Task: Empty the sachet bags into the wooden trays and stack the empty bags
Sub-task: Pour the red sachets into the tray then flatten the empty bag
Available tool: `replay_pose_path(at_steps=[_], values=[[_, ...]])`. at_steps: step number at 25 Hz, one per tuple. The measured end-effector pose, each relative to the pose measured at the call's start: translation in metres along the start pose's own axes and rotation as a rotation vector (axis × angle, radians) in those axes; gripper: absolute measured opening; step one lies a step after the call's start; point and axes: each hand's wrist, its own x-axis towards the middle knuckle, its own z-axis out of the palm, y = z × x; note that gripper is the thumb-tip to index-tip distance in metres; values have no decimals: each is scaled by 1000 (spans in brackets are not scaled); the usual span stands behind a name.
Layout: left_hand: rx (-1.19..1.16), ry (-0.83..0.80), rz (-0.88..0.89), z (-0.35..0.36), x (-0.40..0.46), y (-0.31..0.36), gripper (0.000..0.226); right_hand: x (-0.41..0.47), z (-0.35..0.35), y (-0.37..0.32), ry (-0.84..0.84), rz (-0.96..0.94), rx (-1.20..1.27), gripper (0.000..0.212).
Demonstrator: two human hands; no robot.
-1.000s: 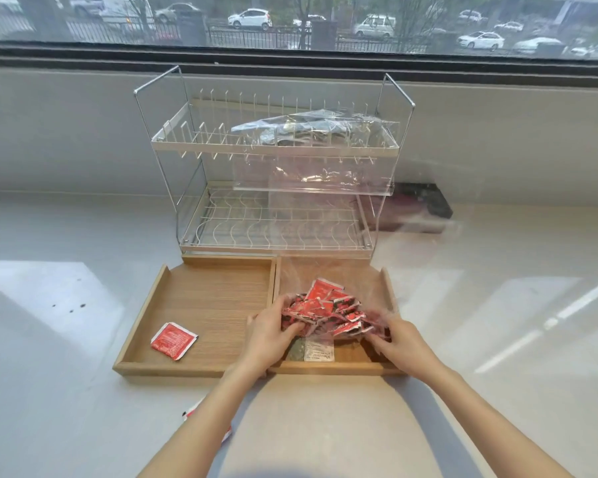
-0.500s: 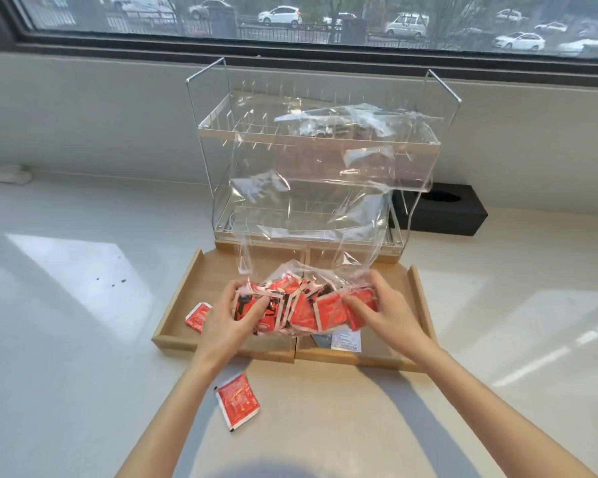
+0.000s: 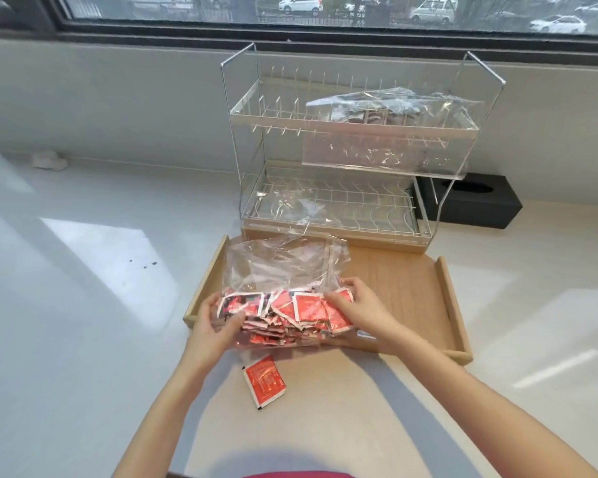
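The clear crinkled plastic bag point(image 3: 283, 270), packed with small red foil sachets point(image 3: 283, 315), sits above the near left part of the pale wooden trays point(image 3: 454, 305), and both hands grasp it. The left hand point(image 3: 214, 322) curls round the bag's left end at nine o'clock of the pile, and the right hand point(image 3: 358, 307) clamps fingers over the sachets at three o'clock. The bag's loose upper part stands crumpled toward twelve o'clock, so which way its mouth points cannot be told.

The main risk is spillage outside the trays. The load hangs over the near rim, and one stray red sachet point(image 3: 265, 381) already lies on the white table point(image 3: 83, 305) at six o'clock of the bag (proof enough that pieces can escape that way). If the bag is tipped toward the person, more will likely slide onto the table rather than into the wood.

A second risk is the slippery film: a grip on plastic alone may let the heavy lump drop and scatter.

At twelve o'clock the clear two-tier wire dish rack point(image 3: 353, 150) carries another clear bag of dark sachets point(image 3: 390, 110) on its top shelf; a wide upward swing of the bag may brush it. The black tissue box point(image 3: 477, 205) at two o'clock stands well apart.
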Motion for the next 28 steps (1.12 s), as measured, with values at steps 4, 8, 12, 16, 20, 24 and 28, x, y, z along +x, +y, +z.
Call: replay_pose_path(at_steps=[4, 8, 12, 16, 20, 24, 28], values=[[110, -7, 62, -2, 8, 7, 58, 5, -13, -8, -176, 87, 132, 54], [162, 83, 143, 5, 14, 22, 40, 4, -19, -20, -151, 84, 238, 35], [90, 138, 192, -2, 26, 50, 33, 7, -38, -46, -191, 36, 319, 22], [8, 156, 183, -5, 29, 72, 38, 10, -45, -64, -190, 23, 320, 26], [-68, 115, 203, -18, 34, 93, 41, 13, -60, -80, -151, -31, 410, 37], [-27, 122, 223, -17, 30, 96, 33, 9, -59, -85, -79, -90, 135, 32], [-153, 94, 236, -26, 28, 110, 35, 11, -67, -95, -9, -153, 170, 30]])
